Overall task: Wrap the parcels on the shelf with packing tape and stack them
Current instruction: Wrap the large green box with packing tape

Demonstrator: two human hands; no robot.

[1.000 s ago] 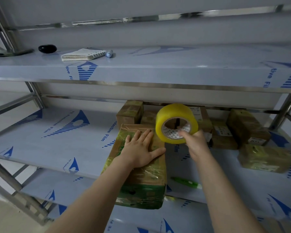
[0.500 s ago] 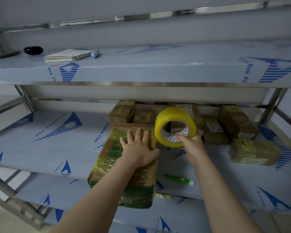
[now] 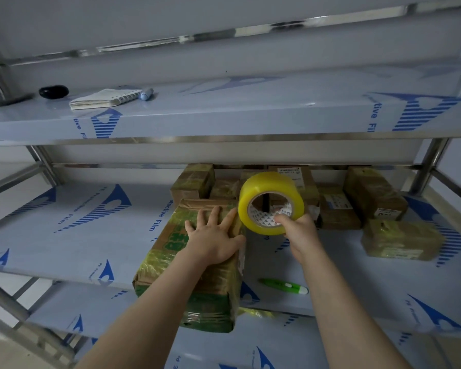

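Note:
A long cardboard parcel [image 3: 171, 265] with green print and shiny tape bands lies on the middle shelf [image 3: 64, 235], its near end hanging over the front edge. My left hand [image 3: 213, 235] rests flat on its top, fingers spread. My right hand [image 3: 296, 230] grips a yellow roll of packing tape [image 3: 270, 202] by its rim and core, held upright just right of the parcel's far end. Several taped brown parcels [image 3: 373, 198] sit at the back and right of the same shelf.
A green box cutter [image 3: 282, 286] lies on the shelf right of the long parcel. On the upper shelf [image 3: 250, 113] are a notebook [image 3: 104, 98], a marker [image 3: 147, 93] and a black object [image 3: 53, 91]. Steel posts stand at the corners.
The view has shifted slightly. The tape roll has drifted a little lower and closer to the parcel's far end. My left hand stays flat on the parcel.

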